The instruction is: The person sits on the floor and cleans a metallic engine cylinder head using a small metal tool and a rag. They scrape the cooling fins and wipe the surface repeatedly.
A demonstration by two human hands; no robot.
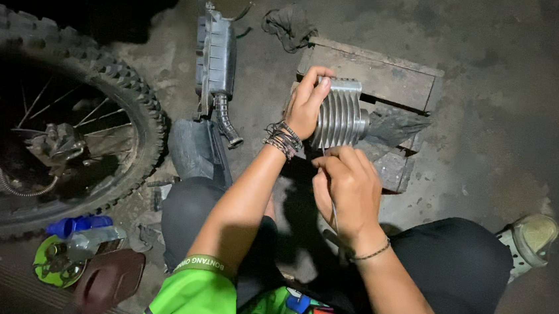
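A silver finned engine cylinder (340, 114) rests on a worn wooden block (379, 75) on the concrete floor. My left hand (306, 102) grips the cylinder's left side, fingers curled over its top edge. My right hand (350, 186) is closed just below the cylinder around a thin metal tool (333, 214), whose shaft runs down past my palm; its tip is hidden at the cylinder's lower edge. A dark rag (393, 126) lies on the block to the cylinder's right.
A knobby motorcycle wheel (63, 120) fills the left side. A grey air-box part with a ribbed hose (217, 66) lies beside it, and a dark cloth (290, 26) further back. A blue bottle (78, 225), a green disc (51, 265) and a brown container (110, 280) sit lower left. Shoes (536, 234) show at right.
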